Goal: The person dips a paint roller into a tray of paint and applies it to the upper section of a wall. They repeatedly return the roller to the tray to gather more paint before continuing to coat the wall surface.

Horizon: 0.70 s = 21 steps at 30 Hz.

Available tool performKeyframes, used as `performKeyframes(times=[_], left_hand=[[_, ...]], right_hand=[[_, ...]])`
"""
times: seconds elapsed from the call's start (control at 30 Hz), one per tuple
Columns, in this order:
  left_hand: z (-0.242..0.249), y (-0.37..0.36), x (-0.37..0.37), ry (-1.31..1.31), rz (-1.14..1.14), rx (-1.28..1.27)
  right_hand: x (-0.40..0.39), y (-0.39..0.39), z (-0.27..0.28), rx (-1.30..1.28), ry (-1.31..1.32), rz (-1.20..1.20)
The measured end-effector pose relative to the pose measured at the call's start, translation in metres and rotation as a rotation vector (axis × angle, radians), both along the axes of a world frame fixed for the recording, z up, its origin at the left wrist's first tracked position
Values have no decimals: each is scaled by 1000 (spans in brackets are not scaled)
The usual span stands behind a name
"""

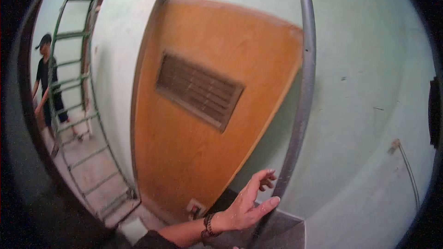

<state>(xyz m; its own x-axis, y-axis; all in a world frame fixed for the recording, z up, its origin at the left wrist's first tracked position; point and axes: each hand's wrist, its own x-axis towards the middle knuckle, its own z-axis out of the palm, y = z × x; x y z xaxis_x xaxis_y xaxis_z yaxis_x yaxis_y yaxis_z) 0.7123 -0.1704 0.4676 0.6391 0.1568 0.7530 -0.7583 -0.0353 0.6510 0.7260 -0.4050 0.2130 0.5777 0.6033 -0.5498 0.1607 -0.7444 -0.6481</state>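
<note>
My left hand (244, 206) reaches in from the lower left, with a dark beaded bracelet (208, 225) on its wrist and a dark sleeve behind. Its fingers are slightly bent and apart from the thumb, with nothing between them. The thumb tip overlaps a long grey metal pole (308, 41), which runs from the top edge down past the hand. The pole has a joint near its top and small holes along its side. At the bottom edge, a tiny skin-coloured patch shows beside the pole; the rest of my right hand is out of frame.
Behind the hand stands a tilted-looking orange wooden door (203, 157) with a brown louvred vent (198, 90). A green metal ladder (71, 83) leans at left, beside a person (44, 71) in dark clothes and a cap. A cord (408, 170) hangs on the pale green wall (364, 124).
</note>
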Motion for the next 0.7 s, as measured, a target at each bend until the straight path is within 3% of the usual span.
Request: performKeyframes(times=[0.13,0.27,0.37,0.4,0.53,0.63,0.67,0.7], left_hand=[[-41,7,-28,41,10,-317],[-127,28,-52,281,211,-531],[-182,37,-73,419,282,-816],[-200,40,-77,414,341,-896],[-269,54,-88,588,611,-1136],[-327,61,-87,775,648,-1385],[-349,60,-86,797,652,-1416],[-371,60,-85,843,685,-1491]], right_hand=[[-69,42,17,-78,-276,-625],[-28,-2,-79,-9,-227,-287],[-27,-81,-195,-680,-257,42],[-47,-141,-213,-733,-226,89],[-103,-289,-199,-694,-208,314],[40,-215,-181,-592,-224,415],[40,-232,-180,-552,-234,441],[16,-240,-116,-581,-214,453]])
